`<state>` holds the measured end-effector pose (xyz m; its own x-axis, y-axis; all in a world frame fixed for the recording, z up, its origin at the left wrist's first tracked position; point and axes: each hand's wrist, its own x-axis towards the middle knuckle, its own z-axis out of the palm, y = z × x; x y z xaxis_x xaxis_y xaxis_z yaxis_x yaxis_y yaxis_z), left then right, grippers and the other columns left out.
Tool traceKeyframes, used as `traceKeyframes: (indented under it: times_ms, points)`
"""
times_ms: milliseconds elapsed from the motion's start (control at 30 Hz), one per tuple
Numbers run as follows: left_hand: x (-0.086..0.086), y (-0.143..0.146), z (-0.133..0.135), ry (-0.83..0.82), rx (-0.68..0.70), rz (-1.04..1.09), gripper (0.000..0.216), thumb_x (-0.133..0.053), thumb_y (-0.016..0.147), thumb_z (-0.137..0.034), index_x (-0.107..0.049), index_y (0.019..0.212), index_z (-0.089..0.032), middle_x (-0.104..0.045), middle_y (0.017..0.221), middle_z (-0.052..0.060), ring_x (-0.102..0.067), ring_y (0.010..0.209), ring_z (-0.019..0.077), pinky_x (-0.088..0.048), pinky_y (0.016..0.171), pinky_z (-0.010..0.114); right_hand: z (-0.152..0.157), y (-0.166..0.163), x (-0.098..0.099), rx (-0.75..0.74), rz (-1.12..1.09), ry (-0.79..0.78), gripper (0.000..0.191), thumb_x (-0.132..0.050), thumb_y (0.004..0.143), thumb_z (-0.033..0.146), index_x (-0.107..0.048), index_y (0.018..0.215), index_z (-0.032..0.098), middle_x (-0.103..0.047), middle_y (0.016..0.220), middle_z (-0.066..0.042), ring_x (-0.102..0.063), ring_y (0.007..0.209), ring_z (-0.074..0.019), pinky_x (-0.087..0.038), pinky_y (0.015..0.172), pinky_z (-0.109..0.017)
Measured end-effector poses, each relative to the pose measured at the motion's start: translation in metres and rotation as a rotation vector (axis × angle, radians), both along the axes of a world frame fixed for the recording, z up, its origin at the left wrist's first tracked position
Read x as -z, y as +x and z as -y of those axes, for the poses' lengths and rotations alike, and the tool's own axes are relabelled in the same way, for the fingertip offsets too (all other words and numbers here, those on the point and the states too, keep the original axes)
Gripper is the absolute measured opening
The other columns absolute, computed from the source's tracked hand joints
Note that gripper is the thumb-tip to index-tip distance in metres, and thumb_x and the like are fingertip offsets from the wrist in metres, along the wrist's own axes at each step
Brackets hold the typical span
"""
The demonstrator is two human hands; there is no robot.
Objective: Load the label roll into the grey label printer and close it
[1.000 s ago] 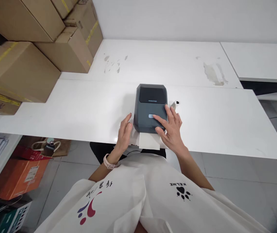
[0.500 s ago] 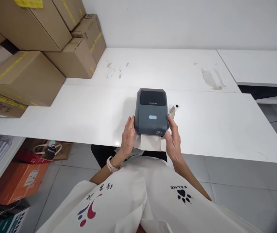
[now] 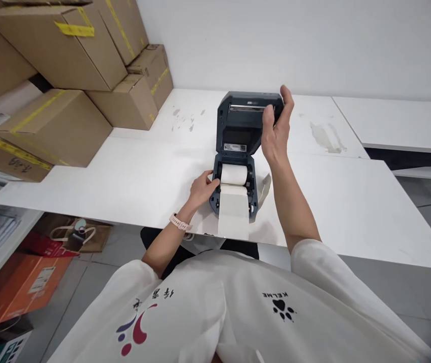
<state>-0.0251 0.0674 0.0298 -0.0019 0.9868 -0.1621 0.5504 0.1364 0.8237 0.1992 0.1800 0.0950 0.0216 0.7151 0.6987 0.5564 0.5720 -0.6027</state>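
A dark grey label printer (image 3: 253, 194) stands on the white table with its lid (image 3: 240, 126) raised. Inside its base lies a white label roll (image 3: 234, 174). From the roll a paper strip (image 3: 234, 212) runs forward over the front of the printer to the table edge. My right hand (image 3: 276, 132) grips the upper right edge of the lid, thumb on the inner side and fingers behind. At the left side of the base, my left hand (image 3: 203, 188) holds on, its thumb over the rim near the roll. Some of its fingers are hidden.
Cardboard boxes (image 3: 56, 123) with yellow tape are stacked at the table's left end. A loose curl of paper (image 3: 264, 189) lies right of the printer. The white table (image 3: 332, 201) meets a wall behind. An orange box (image 3: 22, 282) sits on the floor at left.
The printer lid has swung up and back, exposing the label roll. My right hand has risen with the lid from the printer's front right side. My left hand still rests at the left side.
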Motion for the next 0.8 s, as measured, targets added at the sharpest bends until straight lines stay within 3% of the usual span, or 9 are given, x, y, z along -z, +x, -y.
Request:
traceKeyframes:
  times_ms: [67,167,267,333,400,467,567,667,800]
  points:
    - [-0.002,0.002,-0.002,-0.04,0.03,-0.028,0.055,-0.054,0.092,-0.043,-0.058,0.141,-0.019,-0.063,0.074,0.002,-0.059,0.07,0.0202,-0.039,0.061,0.031,-0.013,0.004,-0.008,0.002,0.034,-0.022,0.077,-0.022,0.1,0.076,-0.008,0.165,0.037,-0.033,0.168,-0.006,-0.031,0.158,-0.03,-0.032,0.127,-0.055]
    - [-0.007,0.005,-0.007,-0.053,0.03,-0.087,0.05,-0.054,0.09,-0.037,-0.061,0.136,-0.02,-0.063,0.071,0.001,-0.059,0.067,0.0204,-0.037,0.06,0.031,-0.004,0.007,-0.017,0.051,0.093,0.047,0.08,-0.031,0.099,0.075,-0.012,0.165,0.034,-0.036,0.166,-0.007,-0.027,0.158,-0.0317,-0.028,0.128,-0.059]
    - [-0.01,0.009,-0.013,-0.061,0.021,-0.156,0.05,-0.055,0.087,-0.032,-0.06,0.134,-0.019,-0.068,0.079,0.003,-0.063,0.074,0.0227,-0.04,0.064,0.032,0.029,0.005,-0.017,0.065,0.191,0.074,0.065,-0.039,0.102,0.065,-0.035,0.157,0.029,-0.047,0.158,-0.01,-0.039,0.151,-0.0343,-0.032,0.124,-0.061]
    - [-0.009,0.012,-0.015,-0.053,0.01,-0.193,0.049,-0.055,0.086,-0.031,-0.061,0.133,-0.019,-0.071,0.085,0.005,-0.065,0.079,0.0245,-0.041,0.066,0.032,0.05,-0.001,-0.009,-0.063,0.359,-0.079,0.051,-0.047,0.101,0.055,-0.052,0.143,0.025,-0.062,0.142,-0.012,-0.056,0.136,-0.035,-0.045,0.113,-0.059]
    - [-0.008,0.014,-0.017,-0.045,-0.006,-0.227,0.048,-0.054,0.086,-0.029,-0.062,0.132,-0.02,-0.073,0.09,0.006,-0.067,0.085,0.0262,-0.043,0.069,0.033,0.062,-0.01,0.003,-0.216,0.606,-0.326,0.048,-0.059,0.096,0.045,-0.055,0.138,0.022,-0.069,0.132,-0.013,-0.064,0.123,-0.0355,-0.053,0.101,-0.054]
    - [-0.006,0.016,-0.017,-0.038,-0.018,-0.265,0.047,-0.054,0.085,-0.026,-0.063,0.13,-0.021,-0.074,0.095,0.007,-0.068,0.093,0.0281,-0.044,0.074,0.034,0.064,-0.022,0.016,-0.284,0.84,-0.537,0.062,-0.067,0.089,0.04,-0.05,0.144,0.019,-0.067,0.137,-0.017,-0.064,0.125,-0.0385,-0.052,0.099,-0.052]
    - [-0.006,0.017,-0.017,-0.031,-0.019,-0.307,0.046,-0.053,0.084,-0.024,-0.065,0.129,-0.021,-0.076,0.103,0.008,-0.069,0.102,0.0296,-0.046,0.077,0.035,0.054,-0.038,0.03,-0.255,1.003,-0.658,0.08,-0.073,0.083,0.041,-0.042,0.152,0.014,-0.063,0.141,-0.024,-0.061,0.129,-0.0445,-0.047,0.104,-0.056]
    - [-0.005,0.016,-0.016,-0.024,-0.017,-0.303,0.046,-0.053,0.085,-0.024,-0.064,0.13,-0.022,-0.076,0.105,0.008,-0.069,0.103,0.0288,-0.047,0.078,0.035,0.044,-0.034,0.027,-0.319,0.942,-0.708,0.092,-0.078,0.077,0.044,-0.039,0.155,0.016,-0.066,0.139,-0.022,-0.064,0.124,-0.0435,-0.049,0.103,-0.056]
    - [-0.003,0.015,-0.016,-0.012,-0.008,-0.262,0.047,-0.053,0.086,-0.028,-0.063,0.131,-0.021,-0.076,0.104,0.008,-0.069,0.099,0.0285,-0.046,0.075,0.035,0.047,0.006,0.003,-0.625,0.5,-0.671,0.098,-0.083,0.071,0.047,-0.04,0.156,0.027,-0.055,0.155,-0.01,-0.06,0.133,-0.0346,-0.052,0.109,-0.047]
